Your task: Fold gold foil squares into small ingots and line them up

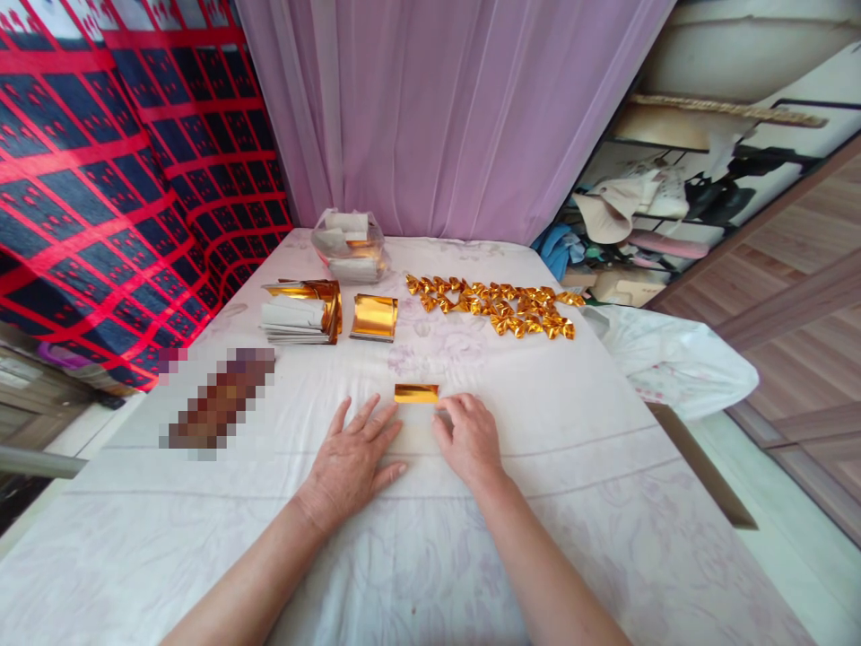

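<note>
Farthest to the left of both hands hangs a red-and-dark patterned cloth (161, 135). Nearer, on the table to the left of the left hand, lies a pixelated item (221, 404) whose details cannot be made out. Beyond the left hand and a little to its left sits a thick pile of foil sheets (296, 314), grey and gold faces showing, and behind that a clear plastic bag (350, 247) with more sheets inside. The left hand (353, 453) rests palm down on the white floral tablecloth (417, 556), its fingers spread wide and its thumb out toward the right hand. Straight ahead of it, just beside the pile, is a smaller gold stack (375, 317). The gold foil strip (416, 394) lies flat just ahead of the gap between the hands, crosswise, its left end near the left fingertips; whether they touch it I cannot tell. The right hand (467, 435) has its fingers loosely bent at the strip's right end; I cannot tell whether they pinch it. Beyond the right hand and off to its right spread folded gold pieces (504, 301) in uneven rows. Farther right are a white plastic bag (679, 359) and a wood-patterned cabinet (807, 296).
</note>
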A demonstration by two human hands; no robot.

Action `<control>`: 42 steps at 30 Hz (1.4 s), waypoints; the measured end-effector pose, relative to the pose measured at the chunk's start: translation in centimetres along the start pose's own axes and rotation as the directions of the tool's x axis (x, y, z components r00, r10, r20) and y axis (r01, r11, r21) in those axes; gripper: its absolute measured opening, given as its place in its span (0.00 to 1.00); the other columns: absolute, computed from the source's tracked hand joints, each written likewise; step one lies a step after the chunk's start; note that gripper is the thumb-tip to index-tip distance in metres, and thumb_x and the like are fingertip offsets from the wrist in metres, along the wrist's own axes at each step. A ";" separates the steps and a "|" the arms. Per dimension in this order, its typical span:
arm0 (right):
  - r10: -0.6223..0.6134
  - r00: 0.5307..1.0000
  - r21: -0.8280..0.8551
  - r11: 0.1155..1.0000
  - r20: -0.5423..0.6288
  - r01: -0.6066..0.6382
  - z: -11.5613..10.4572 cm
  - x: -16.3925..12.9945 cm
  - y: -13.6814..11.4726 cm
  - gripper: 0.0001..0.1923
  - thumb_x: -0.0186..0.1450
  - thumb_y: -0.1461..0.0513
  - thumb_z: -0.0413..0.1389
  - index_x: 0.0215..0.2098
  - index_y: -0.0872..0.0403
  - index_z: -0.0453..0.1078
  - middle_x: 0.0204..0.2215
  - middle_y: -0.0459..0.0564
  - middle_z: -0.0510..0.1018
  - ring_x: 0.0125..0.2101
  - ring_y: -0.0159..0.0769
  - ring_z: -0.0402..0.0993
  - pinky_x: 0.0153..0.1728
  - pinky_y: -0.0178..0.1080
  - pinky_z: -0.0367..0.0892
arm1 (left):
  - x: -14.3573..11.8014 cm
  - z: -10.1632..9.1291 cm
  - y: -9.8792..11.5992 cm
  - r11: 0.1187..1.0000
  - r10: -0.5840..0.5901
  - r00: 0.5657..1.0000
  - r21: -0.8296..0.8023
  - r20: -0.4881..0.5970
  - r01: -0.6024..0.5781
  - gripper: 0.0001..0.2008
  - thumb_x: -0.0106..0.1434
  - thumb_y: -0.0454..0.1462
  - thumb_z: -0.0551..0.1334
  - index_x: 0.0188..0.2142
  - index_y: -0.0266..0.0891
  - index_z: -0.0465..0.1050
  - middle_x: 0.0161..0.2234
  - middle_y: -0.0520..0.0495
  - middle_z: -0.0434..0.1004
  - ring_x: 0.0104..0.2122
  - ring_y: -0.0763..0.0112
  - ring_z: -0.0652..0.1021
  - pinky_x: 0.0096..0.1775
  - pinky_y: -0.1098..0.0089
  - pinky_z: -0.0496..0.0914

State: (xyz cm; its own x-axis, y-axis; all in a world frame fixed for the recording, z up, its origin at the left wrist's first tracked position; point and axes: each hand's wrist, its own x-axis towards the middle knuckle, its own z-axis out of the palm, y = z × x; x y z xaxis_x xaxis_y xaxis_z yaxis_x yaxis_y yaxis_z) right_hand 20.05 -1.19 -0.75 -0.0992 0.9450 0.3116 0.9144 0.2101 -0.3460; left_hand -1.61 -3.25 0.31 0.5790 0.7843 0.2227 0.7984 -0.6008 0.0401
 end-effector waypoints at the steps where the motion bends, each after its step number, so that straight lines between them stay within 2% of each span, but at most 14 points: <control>1: 0.013 1.000 -0.028 1.000 0.000 -0.013 0.0 0.0 -0.4 0.06 0.64 0.59 0.56 0.37 0.52 0.72 0.35 0.51 0.74 0.39 0.41 0.68 0.40 0.41 0.61 | 0.1 0.0 0.1 1.000 0.002 1.000 -0.005 -0.005 -0.002 0.25 0.66 0.54 0.52 0.56 0.46 0.70 0.62 0.49 0.65 0.63 0.53 0.61 0.65 0.46 0.43; 5: 0.069 0.997 -0.140 0.988 -0.018 -0.071 0.0 0.1 -1.9 0.16 0.62 0.49 0.59 0.37 0.52 0.70 0.34 0.54 0.72 0.38 0.45 0.67 0.37 0.43 0.59 | 0.3 -0.1 0.7 1.000 0.020 0.999 -0.013 -0.027 -0.020 0.24 0.67 0.52 0.54 0.56 0.46 0.70 0.58 0.48 0.71 0.61 0.54 0.65 0.65 0.47 0.46; 8: 0.095 0.995 -0.164 0.982 -0.019 -0.097 0.0 0.1 -2.4 0.18 0.60 0.48 0.60 0.37 0.52 0.69 0.34 0.54 0.72 0.39 0.46 0.66 0.37 0.43 0.59 | 0.4 -0.2 0.9 1.000 0.006 0.999 -0.018 -0.048 -0.007 0.23 0.67 0.51 0.55 0.56 0.44 0.70 0.55 0.46 0.74 0.60 0.53 0.67 0.64 0.47 0.48; 13: 0.082 0.996 -0.085 0.993 0.024 -0.080 0.0 0.0 -1.1 0.11 0.60 0.55 0.62 0.38 0.51 0.71 0.36 0.52 0.74 0.40 0.43 0.68 0.39 0.42 0.60 | 0.5 -0.3 1.0 1.000 -0.006 1.000 -0.024 -0.020 0.005 0.23 0.66 0.51 0.55 0.54 0.43 0.72 0.55 0.46 0.74 0.59 0.50 0.68 0.63 0.44 0.49; 17: -0.007 0.999 0.044 0.999 0.044 0.005 0.1 0.0 0.8 0.05 0.61 0.62 0.59 0.38 0.50 0.72 0.36 0.48 0.75 0.40 0.38 0.70 0.41 0.38 0.62 | 0.5 -0.3 1.0 1.000 -0.004 1.000 -0.012 -0.012 0.004 0.24 0.66 0.52 0.55 0.55 0.45 0.70 0.55 0.46 0.74 0.58 0.50 0.68 0.63 0.44 0.49; 19: -0.023 0.999 0.084 0.996 0.047 0.019 0.2 0.0 1.3 0.06 0.61 0.64 0.58 0.37 0.50 0.72 0.36 0.47 0.76 0.40 0.36 0.71 0.42 0.37 0.62 | 0.7 -0.1 1.2 1.000 0.005 1.000 0.000 -0.004 -0.005 0.25 0.66 0.53 0.54 0.57 0.47 0.68 0.54 0.45 0.74 0.58 0.50 0.67 0.63 0.44 0.48; 22: -0.022 0.999 0.108 0.994 0.041 0.018 0.3 0.0 1.5 0.06 0.61 0.64 0.58 0.37 0.50 0.73 0.37 0.48 0.76 0.40 0.37 0.71 0.42 0.37 0.63 | 1.0 0.2 1.8 1.000 -0.003 1.000 0.021 0.002 0.003 0.29 0.64 0.56 0.54 0.59 0.47 0.65 0.53 0.43 0.74 0.58 0.50 0.68 0.63 0.43 0.49; 27: -0.010 0.999 0.110 0.994 0.038 0.005 0.2 0.0 1.2 0.06 0.61 0.65 0.58 0.37 0.50 0.73 0.36 0.48 0.76 0.40 0.37 0.71 0.43 0.38 0.64 | 1.6 0.3 2.2 0.998 -0.003 1.000 0.059 0.021 0.002 0.30 0.63 0.57 0.56 0.55 0.42 0.71 0.52 0.38 0.74 0.55 0.48 0.71 0.61 0.43 0.54; 35: 0.007 0.998 0.124 0.992 0.059 -0.014 -0.1 0.1 1.1 0.06 0.61 0.65 0.59 0.37 0.51 0.74 0.37 0.48 0.76 0.41 0.38 0.72 0.44 0.39 0.64 | 0.4 -0.3 0.4 1.000 0.029 0.999 0.002 0.034 -0.029 0.25 0.65 0.54 0.55 0.55 0.46 0.70 0.55 0.45 0.73 0.58 0.50 0.69 0.62 0.44 0.54; 42: 0.002 0.999 0.136 0.991 0.049 -0.008 0.2 0.1 1.3 0.06 0.61 0.65 0.58 0.37 0.51 0.74 0.37 0.49 0.76 0.40 0.39 0.72 0.43 0.39 0.64 | 0.0 -0.6 -0.2 1.000 0.000 1.000 -0.031 0.009 0.000 0.23 0.65 0.53 0.55 0.53 0.44 0.73 0.54 0.44 0.74 0.58 0.49 0.69 0.61 0.43 0.54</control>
State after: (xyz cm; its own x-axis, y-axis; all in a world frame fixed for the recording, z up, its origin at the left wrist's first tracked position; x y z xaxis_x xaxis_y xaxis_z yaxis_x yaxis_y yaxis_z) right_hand 21.16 -0.81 -1.38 -0.1165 0.9565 0.2676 0.8531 0.2343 -0.4661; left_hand -1.90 -3.22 0.87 0.5803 0.7858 0.2139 0.7931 -0.6050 0.0706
